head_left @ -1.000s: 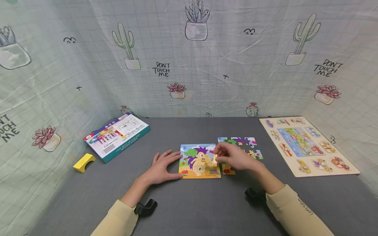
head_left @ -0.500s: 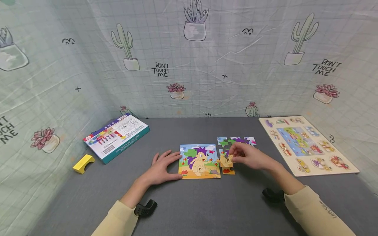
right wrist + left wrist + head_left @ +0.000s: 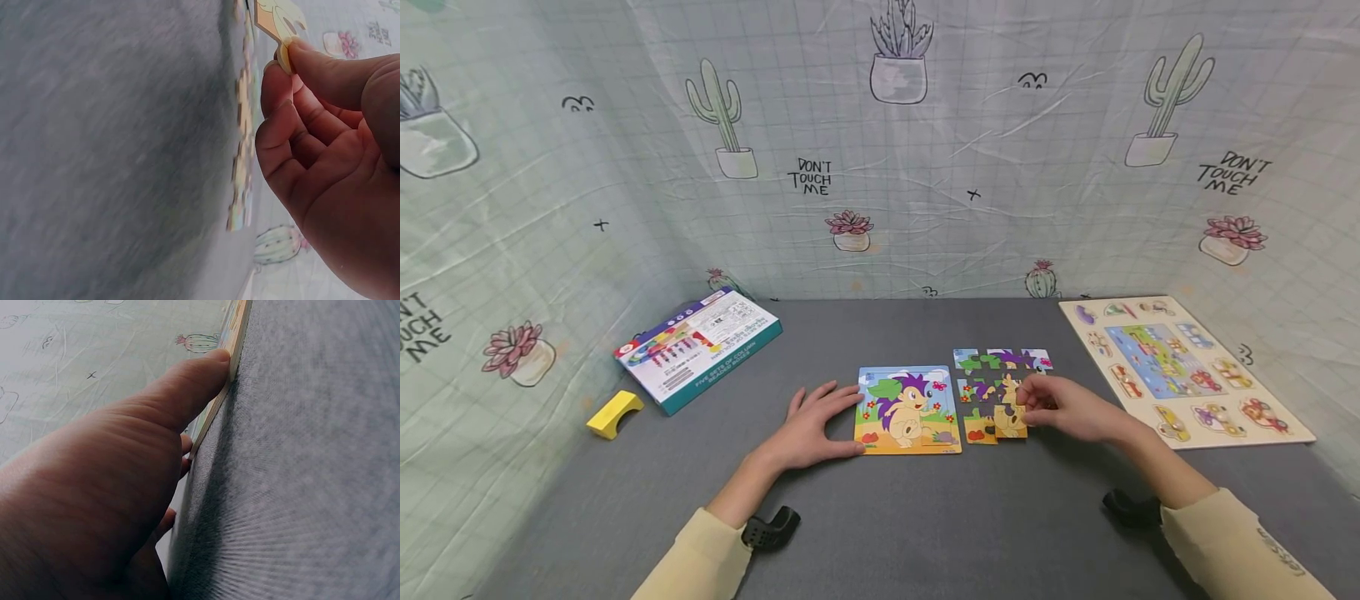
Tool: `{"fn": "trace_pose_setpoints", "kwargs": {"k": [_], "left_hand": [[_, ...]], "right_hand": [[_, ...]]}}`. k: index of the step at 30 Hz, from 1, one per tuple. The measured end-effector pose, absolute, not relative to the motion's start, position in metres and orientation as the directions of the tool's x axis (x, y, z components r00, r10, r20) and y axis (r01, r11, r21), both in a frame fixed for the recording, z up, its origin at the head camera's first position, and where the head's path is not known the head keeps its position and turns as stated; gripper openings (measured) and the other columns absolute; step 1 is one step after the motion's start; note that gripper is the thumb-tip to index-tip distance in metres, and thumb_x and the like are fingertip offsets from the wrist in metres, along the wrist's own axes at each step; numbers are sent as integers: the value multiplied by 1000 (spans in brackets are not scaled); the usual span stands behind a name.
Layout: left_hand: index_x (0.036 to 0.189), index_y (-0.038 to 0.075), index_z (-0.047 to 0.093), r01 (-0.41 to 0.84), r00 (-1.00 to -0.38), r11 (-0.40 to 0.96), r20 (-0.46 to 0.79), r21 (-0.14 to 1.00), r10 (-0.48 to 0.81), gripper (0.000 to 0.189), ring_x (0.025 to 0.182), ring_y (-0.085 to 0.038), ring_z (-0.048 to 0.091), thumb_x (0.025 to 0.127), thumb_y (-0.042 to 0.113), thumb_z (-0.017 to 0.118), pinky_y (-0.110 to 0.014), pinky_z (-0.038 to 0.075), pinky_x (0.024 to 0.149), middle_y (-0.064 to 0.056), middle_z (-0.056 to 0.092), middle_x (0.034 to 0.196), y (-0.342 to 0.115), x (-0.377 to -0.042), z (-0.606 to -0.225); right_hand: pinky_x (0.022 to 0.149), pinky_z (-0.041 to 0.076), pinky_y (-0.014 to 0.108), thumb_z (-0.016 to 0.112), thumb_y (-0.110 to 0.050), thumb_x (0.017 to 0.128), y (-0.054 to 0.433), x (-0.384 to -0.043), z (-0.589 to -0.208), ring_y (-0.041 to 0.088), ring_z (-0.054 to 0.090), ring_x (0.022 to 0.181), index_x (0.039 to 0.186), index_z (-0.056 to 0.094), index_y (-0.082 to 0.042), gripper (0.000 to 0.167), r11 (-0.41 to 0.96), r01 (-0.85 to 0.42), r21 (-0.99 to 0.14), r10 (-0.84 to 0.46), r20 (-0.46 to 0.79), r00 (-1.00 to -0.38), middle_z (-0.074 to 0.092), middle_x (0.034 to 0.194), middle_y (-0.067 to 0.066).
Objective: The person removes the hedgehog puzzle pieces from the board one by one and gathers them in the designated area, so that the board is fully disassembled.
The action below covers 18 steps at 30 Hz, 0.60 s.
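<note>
The flat puzzle board [image 3: 906, 410] with a purple-spined hedgehog picture lies in the middle of the table. My left hand [image 3: 808, 429] rests at its left side, fingers spread, with the thumb [image 3: 194, 387] touching the board's edge. Between thumb and fingertips, my right hand [image 3: 1071, 407] pinches a yellow-orange jigsaw piece [image 3: 1010, 423]. In the right wrist view this jigsaw piece [image 3: 275, 19] is held above the table. Beside the board, several loose jigsaw pieces [image 3: 981, 390] lie in rough rows, some partly covered by the held one.
On the right lies a wooden picture board [image 3: 1180, 371] with vehicle shapes. A flat box [image 3: 700, 350] rests at the back left, and near it a yellow arch block [image 3: 614, 414]. A printed curtain [image 3: 910, 183] stands behind the table.
My right hand has moved right from the board's right edge, carrying the jigsaw piece over to the loose pieces. My left hand has stayed at the board's left side.
</note>
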<state>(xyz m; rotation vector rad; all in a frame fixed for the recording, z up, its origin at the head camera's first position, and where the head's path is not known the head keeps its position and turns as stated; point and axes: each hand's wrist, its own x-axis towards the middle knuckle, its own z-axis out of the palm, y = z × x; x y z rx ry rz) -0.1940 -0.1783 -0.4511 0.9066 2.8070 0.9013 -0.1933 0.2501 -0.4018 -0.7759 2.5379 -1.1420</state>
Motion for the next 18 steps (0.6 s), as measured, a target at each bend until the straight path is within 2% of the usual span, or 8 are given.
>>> {"fn": "trace_pose_setpoints", "kwargs": {"k": [10, 18], "left_hand": [[149, 12, 52, 514, -828, 658, 118, 551, 548, 75, 149, -39, 20, 87, 47, 77, -71, -2, 110, -7, 43, 156, -178, -194, -451], [150, 13, 52, 514, -828, 663, 113, 544, 550, 76, 149, -38, 19, 87, 46, 77, -70, -3, 111, -7, 42, 157, -178, -194, -450]], "right_hand": [[71, 47, 26, 67, -4, 97, 264, -191, -408, 15, 55, 80, 104, 59, -3, 10, 559, -367, -744, -573, -25, -819, 59, 89, 2], [72, 47, 26, 69, -9, 96, 266, -193, -415, 14, 55, 82, 103, 59, -8, 12, 649, -380, -660, -530, -34, -847, 58, 89, -1]]}}
